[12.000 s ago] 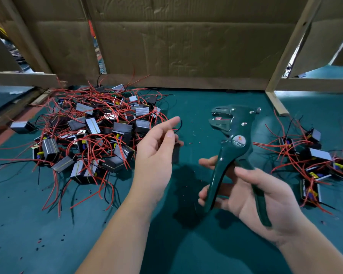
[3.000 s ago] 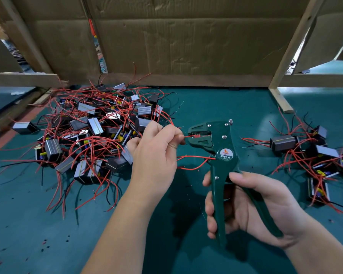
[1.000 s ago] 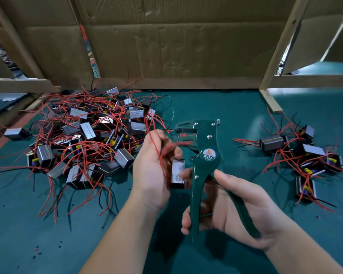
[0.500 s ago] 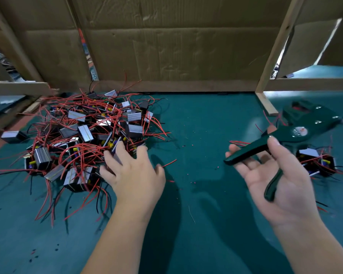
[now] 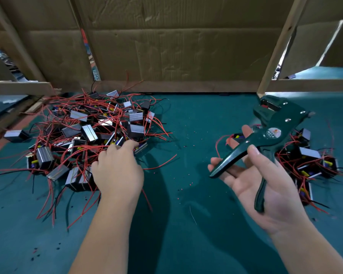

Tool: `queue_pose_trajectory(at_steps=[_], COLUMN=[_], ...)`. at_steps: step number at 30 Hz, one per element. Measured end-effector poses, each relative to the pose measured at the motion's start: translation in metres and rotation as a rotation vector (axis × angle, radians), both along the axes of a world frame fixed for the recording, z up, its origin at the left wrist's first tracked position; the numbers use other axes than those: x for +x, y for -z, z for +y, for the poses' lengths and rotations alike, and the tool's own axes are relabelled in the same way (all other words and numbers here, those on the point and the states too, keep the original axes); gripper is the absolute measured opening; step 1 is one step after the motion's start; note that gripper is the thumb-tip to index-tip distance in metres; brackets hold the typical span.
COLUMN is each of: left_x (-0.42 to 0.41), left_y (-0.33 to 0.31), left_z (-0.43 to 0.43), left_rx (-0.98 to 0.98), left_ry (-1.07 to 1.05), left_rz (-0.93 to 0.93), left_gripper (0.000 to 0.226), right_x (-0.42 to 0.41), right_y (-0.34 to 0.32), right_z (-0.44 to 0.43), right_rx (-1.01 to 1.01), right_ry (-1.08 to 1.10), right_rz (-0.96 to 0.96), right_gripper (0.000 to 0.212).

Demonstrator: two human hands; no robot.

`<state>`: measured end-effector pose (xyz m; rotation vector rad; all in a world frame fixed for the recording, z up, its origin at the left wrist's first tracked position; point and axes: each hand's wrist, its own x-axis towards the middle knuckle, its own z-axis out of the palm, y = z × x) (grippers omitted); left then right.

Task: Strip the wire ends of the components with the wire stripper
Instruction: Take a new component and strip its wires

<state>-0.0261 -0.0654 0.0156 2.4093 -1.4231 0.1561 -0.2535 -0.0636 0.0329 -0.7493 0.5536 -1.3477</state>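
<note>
1. Left hand [image 5: 117, 171] is laid palm-down on the near right edge of the large pile of components [image 5: 83, 131]. Its fingers are reached forward among the red wires, with the tips partly hidden. Whether anything is gripped cannot be told.
2. Right hand [image 5: 265, 186] is held palm-up above the table, on the right side. In it the wire stripper [image 5: 269, 133] is gripped: the thumb is pressed over the upper handle, and the fingers are curled beneath. The handles are spread apart, and the head is pointed up and away toward the wooden post [image 5: 277, 46].
3. Dark box-shaped parts with silver faces are seen in the large pile, tangled in red and some black wires, on the left of the green table mat [image 5: 186, 224].
4. A smaller pile of components [image 5: 309, 157] is seen at the right, partly hidden behind the palm and the tool.
5. A single component [image 5: 16, 135] is noted apart from the large pile, at its far left.
6. Red insulation scraps [image 5: 190, 183] are scattered on the mat between the two hands.
7. A cardboard wall [image 5: 176, 46] is set along the back edge.
</note>
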Motion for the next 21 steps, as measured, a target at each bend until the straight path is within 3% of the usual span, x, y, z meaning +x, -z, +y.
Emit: queue_pose_trajectory(at_steps=[3, 6, 8, 12, 15, 18, 21], left_x=[0.008, 0.000, -0.016, -0.049, -0.054, -0.053, -0.053], left_y=[-0.005, -0.011, -0.011, -0.012, -0.011, -0.014, -0.017], left_z=[-0.003, -0.004, -0.002, -0.001, -0.003, -0.003, 0.000], left_rx=[-0.339, -0.722, -0.843, -0.724, -0.582, -0.508, -0.505], left_ry=[0.089, 0.343, 0.495, 0.576, 0.527, 0.465, 0.514], left_rz=[0.225, 0.332, 0.591, 1.247, 1.554, 1.674, 1.610], left_gripper=[0.053, 0.044, 0.048, 0.044, 0.027, 0.009, 0.021], right_x=[0.000, 0.002, 0.001, -0.001, -0.001, -0.001, -0.001], right_y=[0.000, 0.000, 0.000, 0.000, 0.000, 0.000, -0.001], right_z=[0.001, 0.003, 0.004, 0.004, 0.005, 0.004, 0.003], right_rx=[-0.036, -0.031, -0.010, 0.023, 0.018, 0.016, 0.023], right_ry=[-0.005, -0.026, -0.076, -0.262, -0.363, -0.406, -0.405], right_rz=[0.038, 0.038, 0.028, -0.018, -0.060, -0.063, -0.054], right_gripper=[0.055, 0.052, 0.051, 0.057, 0.062, 0.072, 0.076])
